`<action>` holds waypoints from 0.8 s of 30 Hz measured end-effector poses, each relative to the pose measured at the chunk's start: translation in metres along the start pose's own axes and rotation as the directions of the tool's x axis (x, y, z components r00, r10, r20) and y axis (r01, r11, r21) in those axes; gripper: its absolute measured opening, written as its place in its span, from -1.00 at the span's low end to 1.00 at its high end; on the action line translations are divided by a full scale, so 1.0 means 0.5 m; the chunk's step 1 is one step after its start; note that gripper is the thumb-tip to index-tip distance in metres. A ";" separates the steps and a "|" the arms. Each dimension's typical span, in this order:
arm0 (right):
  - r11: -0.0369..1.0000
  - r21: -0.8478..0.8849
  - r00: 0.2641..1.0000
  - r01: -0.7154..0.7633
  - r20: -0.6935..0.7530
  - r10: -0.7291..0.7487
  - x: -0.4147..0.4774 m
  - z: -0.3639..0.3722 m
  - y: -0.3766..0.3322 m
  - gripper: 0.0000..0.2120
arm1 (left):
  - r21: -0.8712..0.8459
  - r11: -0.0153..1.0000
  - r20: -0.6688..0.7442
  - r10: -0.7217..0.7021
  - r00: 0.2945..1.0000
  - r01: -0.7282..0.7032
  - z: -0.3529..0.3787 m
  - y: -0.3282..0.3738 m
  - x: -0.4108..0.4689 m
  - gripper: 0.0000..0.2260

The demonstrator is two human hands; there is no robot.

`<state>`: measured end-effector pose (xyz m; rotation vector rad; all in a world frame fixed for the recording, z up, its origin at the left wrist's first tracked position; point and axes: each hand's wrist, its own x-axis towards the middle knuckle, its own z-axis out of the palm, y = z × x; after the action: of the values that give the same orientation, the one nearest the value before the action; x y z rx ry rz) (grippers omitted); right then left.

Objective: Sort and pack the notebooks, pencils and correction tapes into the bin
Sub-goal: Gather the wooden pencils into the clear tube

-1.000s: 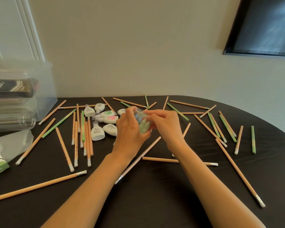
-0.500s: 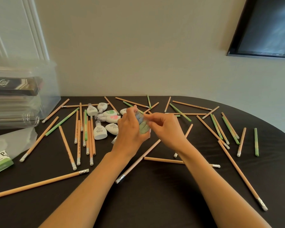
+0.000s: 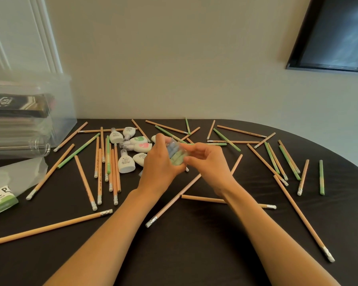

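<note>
Hands: the left hand point(image 3: 160, 168) and the right hand point(image 3: 208, 162) together grasp a small clutch of blue and green plastic correction tapes point(image 3: 175, 154) above the table's middle.
Done: a stack of notebooks point(image 3: 19, 108) sits in the clear plastic bin point(image 3: 67, 112), far left.
Left: plain wooden and green pencils point(image 3: 85, 180) lie scattered, and white correction tapes point(image 3: 126, 163) lie loose just left of the hands. That is most of the job, I judge.
Surface: black rounded table point(image 3: 194, 254).
Room: beige wall point(image 3: 174, 58), dark framed screen point(image 3: 337, 34) far right, white door trim point(image 3: 46, 38) far left.

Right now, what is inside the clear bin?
The clear bin holds stacked notebooks, the top one dark with a white logo. Its wall blurs the lower ones; its floor is hidden.
</note>
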<state>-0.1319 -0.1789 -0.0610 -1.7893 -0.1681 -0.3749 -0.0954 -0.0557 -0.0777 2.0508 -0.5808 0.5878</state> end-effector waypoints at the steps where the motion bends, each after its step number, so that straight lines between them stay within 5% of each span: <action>1: 1.000 0.005 1.000 -0.004 0.008 0.004 0.001 0.002 -0.001 -0.67 | 0.003 1.000 -0.011 0.003 1.000 -0.003 0.000 -0.001 0.002 -0.50; 8: 0.997 0.006 0.997 -0.076 -0.029 0.076 0.014 -0.014 0.003 -0.81 | -0.020 1.000 0.077 0.015 0.997 -0.014 0.009 -0.004 0.005 -0.46; 11: 0.994 -0.030 0.994 -0.105 -0.035 0.104 0.017 -0.016 0.008 -0.94 | -0.025 0.999 0.130 0.043 0.991 -0.040 0.011 -0.006 0.006 -0.28; 16: 0.966 -0.243 0.992 -0.093 0.066 0.112 0.033 0.002 -0.023 -0.73 | 0.058 0.997 0.198 0.041 0.979 -0.053 -0.018 -0.017 0.010 -0.06; 24: 0.945 0.250 0.954 -0.211 -0.158 0.255 0.116 0.082 -0.106 -0.56 | 0.455 0.885 0.106 0.058 0.993 -0.100 -0.155 -0.049 0.103 -0.35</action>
<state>-0.0874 -0.1310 -0.0012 -1.5141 0.1312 -0.3371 -0.0546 0.0134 -0.0246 2.5211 -0.6233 0.7394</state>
